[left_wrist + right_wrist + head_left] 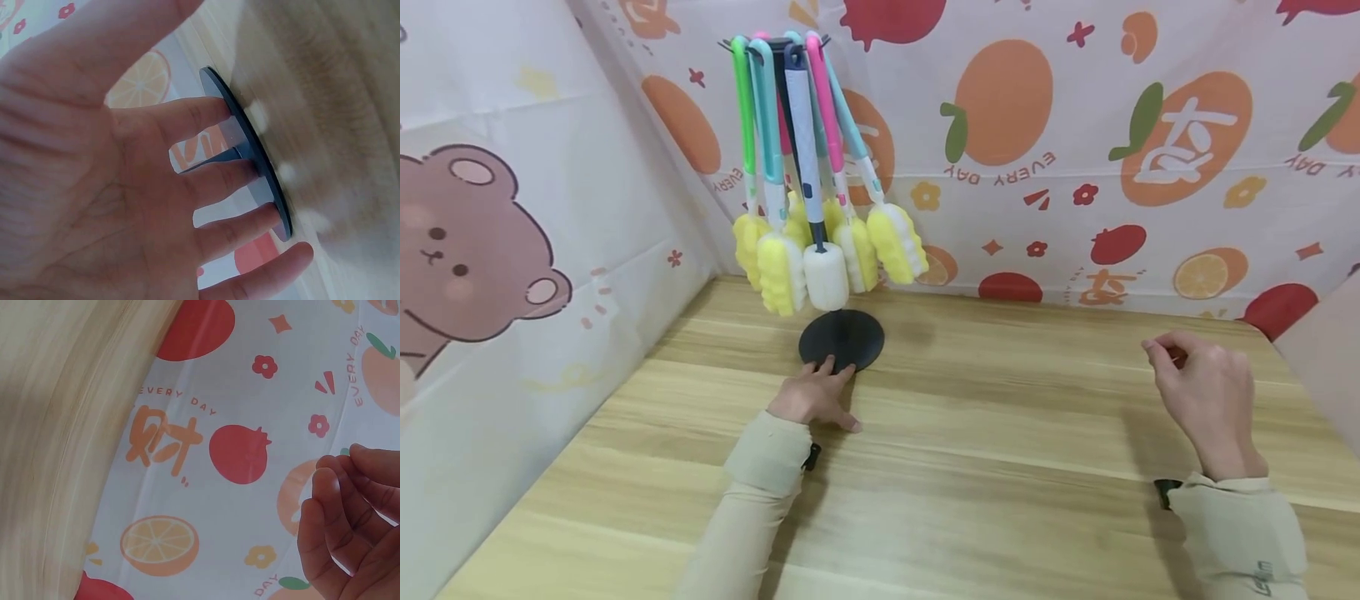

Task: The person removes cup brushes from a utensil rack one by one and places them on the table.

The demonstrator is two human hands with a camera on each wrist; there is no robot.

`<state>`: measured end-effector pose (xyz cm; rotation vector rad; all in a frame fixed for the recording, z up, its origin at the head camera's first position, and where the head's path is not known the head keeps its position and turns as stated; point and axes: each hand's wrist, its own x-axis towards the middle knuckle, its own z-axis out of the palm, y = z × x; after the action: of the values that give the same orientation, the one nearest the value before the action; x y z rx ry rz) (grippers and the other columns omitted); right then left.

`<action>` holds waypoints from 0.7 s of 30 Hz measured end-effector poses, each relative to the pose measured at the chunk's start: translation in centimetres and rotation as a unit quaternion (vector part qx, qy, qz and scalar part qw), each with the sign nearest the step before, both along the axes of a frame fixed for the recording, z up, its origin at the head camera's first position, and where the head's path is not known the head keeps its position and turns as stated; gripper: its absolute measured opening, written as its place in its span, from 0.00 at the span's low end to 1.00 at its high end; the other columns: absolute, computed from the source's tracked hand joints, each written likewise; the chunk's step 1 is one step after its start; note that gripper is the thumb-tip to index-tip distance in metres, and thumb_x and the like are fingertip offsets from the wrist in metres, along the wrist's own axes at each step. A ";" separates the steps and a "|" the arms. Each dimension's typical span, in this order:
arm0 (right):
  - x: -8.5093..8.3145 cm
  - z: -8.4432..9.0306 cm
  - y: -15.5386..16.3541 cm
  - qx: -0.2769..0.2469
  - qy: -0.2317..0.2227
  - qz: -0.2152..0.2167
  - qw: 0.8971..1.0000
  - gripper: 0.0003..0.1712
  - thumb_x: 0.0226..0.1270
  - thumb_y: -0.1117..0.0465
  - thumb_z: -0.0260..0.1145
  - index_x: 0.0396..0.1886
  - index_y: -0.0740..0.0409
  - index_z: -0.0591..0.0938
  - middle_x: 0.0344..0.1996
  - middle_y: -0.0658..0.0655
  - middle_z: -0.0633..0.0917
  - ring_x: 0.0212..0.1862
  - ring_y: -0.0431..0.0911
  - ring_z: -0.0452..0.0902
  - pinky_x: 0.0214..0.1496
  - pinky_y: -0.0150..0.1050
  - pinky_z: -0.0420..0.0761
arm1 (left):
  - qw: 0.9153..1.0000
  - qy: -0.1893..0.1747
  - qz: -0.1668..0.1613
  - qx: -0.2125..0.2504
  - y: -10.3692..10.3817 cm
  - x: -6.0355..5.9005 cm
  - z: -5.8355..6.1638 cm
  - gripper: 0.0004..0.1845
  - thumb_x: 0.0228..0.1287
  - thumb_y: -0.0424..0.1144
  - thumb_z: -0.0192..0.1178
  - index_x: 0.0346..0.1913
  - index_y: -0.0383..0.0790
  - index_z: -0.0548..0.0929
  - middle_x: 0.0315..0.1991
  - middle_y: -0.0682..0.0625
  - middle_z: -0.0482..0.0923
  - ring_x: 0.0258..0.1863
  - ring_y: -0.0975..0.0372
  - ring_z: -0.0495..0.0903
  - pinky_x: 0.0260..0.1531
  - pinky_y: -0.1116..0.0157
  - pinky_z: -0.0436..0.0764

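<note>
In the head view my left hand (pixel 815 395) rests its fingertips on the front edge of a round black stand base (pixel 842 340). Spread, nearly straight fingers (pixel 219 181) touch the disc in the left wrist view. Above it, on the stand's hooks, hang several sponge-headed cleaning brushes, among them one with a grey-blue handle (pixel 806 137) and a white sponge head (pixel 826 277). Others have green, pink or teal handles and yellow-and-white heads. Far to the right, my right hand (pixel 1206 392) hovers over the table, fingers loosely bent and holding nothing visible.
The wooden table (pixel 985 467) reaches back to a fruit-printed curtain (pixel 1067 192). A white sheet with a bear print (pixel 475 242) borders the left side. The brush heads hang just above the base, some reaching out past it.
</note>
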<state>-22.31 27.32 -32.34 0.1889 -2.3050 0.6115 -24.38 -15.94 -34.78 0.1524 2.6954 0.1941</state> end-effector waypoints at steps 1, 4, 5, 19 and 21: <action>0.0 0.0 0.0 0.003 0.001 -0.001 1.000 0.05 0.61 0.72 0.72 0.28 0.72 0.87 0.16 0.63 0.82 0.15 0.43 0.65 0.20 0.30 0.58 | 1.000 -0.002 0.001 -0.001 0.1 0.0 0.0 0.52 0.59 0.55 0.74 0.80 0.40 0.60 0.78 0.30 0.48 0.76 0.36 0.49 0.66 0.38 0.62; -0.1 -0.1 0.2 0.004 0.001 -0.001 1.000 0.05 0.61 0.72 0.72 0.28 0.73 0.87 0.17 0.64 0.82 0.15 0.42 0.65 0.20 0.29 0.57 | 1.000 -0.005 0.002 -0.005 0.2 -0.2 -0.2 0.52 0.59 0.55 0.74 0.80 0.40 0.60 0.78 0.30 0.48 0.75 0.36 0.49 0.66 0.38 0.62; -0.2 -0.1 0.2 0.006 0.001 -0.003 1.000 0.05 0.61 0.72 0.72 0.28 0.73 0.87 0.17 0.64 0.82 0.15 0.42 0.64 0.20 0.29 0.57 | 1.000 -0.005 0.001 -0.006 0.3 -0.3 -0.2 0.52 0.59 0.55 0.74 0.80 0.40 0.60 0.78 0.30 0.48 0.75 0.36 0.50 0.66 0.38 0.62; -1.8 1.8 -4.5 -0.014 -0.008 0.066 0.998 0.06 0.64 0.68 0.72 0.31 0.70 0.89 0.19 0.61 0.84 0.19 0.33 0.64 0.28 0.30 0.61 | 1.000 0.000 0.001 -0.004 0.1 -0.2 0.2 0.51 0.60 0.56 0.72 0.80 0.43 0.58 0.79 0.32 0.47 0.76 0.38 0.49 0.67 0.39 0.61; -2.3 2.7 -6.1 -0.023 -0.020 0.092 0.995 0.07 0.66 0.67 0.72 0.33 0.69 0.89 0.20 0.61 0.84 0.20 0.36 0.66 0.28 0.29 0.62 | 1.000 -0.005 0.002 -0.002 0.0 0.0 0.0 0.51 0.60 0.56 0.72 0.81 0.43 0.58 0.79 0.32 0.47 0.77 0.38 0.49 0.68 0.40 0.61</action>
<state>-24.60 21.20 -29.59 0.3724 -2.3252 0.7670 -24.41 -15.91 -34.76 0.1441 2.6860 0.1907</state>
